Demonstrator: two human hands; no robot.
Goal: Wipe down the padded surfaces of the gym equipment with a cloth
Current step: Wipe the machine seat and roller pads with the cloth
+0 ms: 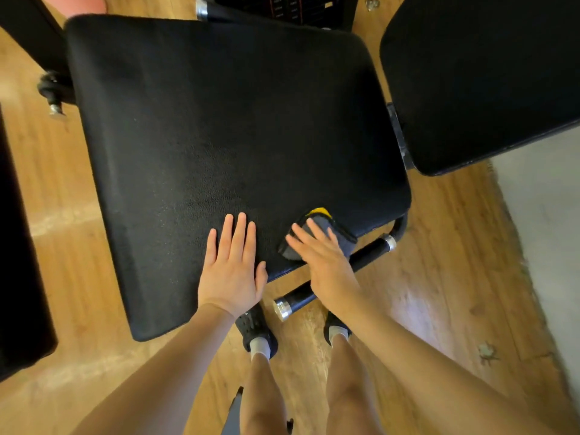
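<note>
our right hand (324, 262) lies flat with straight, spread fingers pressing on a cloth (323, 235), low and right of the frame's centre. we see the cloth as dark grey with a yellow corner showing at its far end; it sits on the near right corner of the big black pad (219, 136), close to the pad's edge. our left hand (233, 265) rests palm down just beside it on the same pad, fingers straight and close together, thumb out to the right, holding nothing. the two hands are near each other but apart.

the pad fills the middle of the frame, tilted so its far end runs to the upper left. a second black pad (483, 80) takes up the upper right, set apart from the first by a narrow gap. under the near edge of the big pad a black bar (332, 277) with silver end caps runs from lower centre toward the right, partly hidden by our right wrist. below the hands we see our two legs and dark shoes (255, 329) on a wooden floor (423, 293). a paler grey strip of floor lies at the right edge.
</note>
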